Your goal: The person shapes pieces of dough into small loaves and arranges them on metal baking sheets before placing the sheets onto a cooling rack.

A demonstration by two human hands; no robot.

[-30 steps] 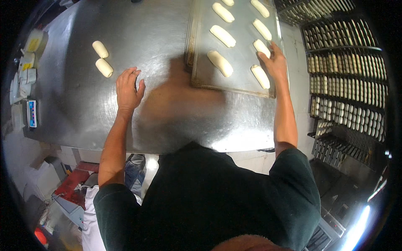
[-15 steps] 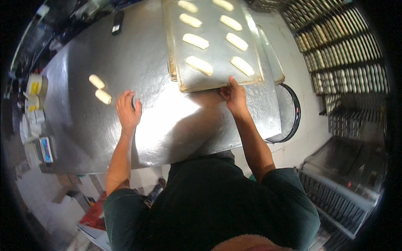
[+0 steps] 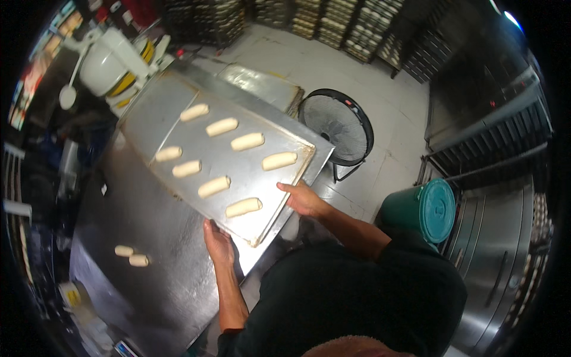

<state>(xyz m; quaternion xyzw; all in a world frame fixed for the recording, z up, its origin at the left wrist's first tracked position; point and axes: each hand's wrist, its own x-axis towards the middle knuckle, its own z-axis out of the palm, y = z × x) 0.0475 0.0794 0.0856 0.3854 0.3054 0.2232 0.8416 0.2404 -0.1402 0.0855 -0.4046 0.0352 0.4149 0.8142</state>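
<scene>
A metal baking tray [image 3: 259,183] with several pale rolled dough pieces [image 3: 214,187] in two rows slants across the worktable. My right hand [image 3: 303,199] grips its near short edge, thumb on top and fingers hidden below. My left hand [image 3: 219,243] is at the tray's left edge near the close corner, fingers against the rim and partly under it. Beyond and beneath this tray, another sheet tray [image 3: 163,100] shows. Two more dough rolls [image 3: 138,260] lie side by side on the steel table [image 3: 143,303], left of my left hand.
A black round fan [image 3: 336,125] stands on the floor past the table's right edge. A green lidded bin [image 3: 439,211] is at the right, near steel ovens [image 3: 493,250]. A white mixer [image 3: 107,68] stands far left. Loaded racks [image 3: 372,27] line the back.
My view has turned to the right. My left hand has come from the bare tabletop to the tray's edge. The tray now sits at a slant, with my right hand still on it.
</scene>
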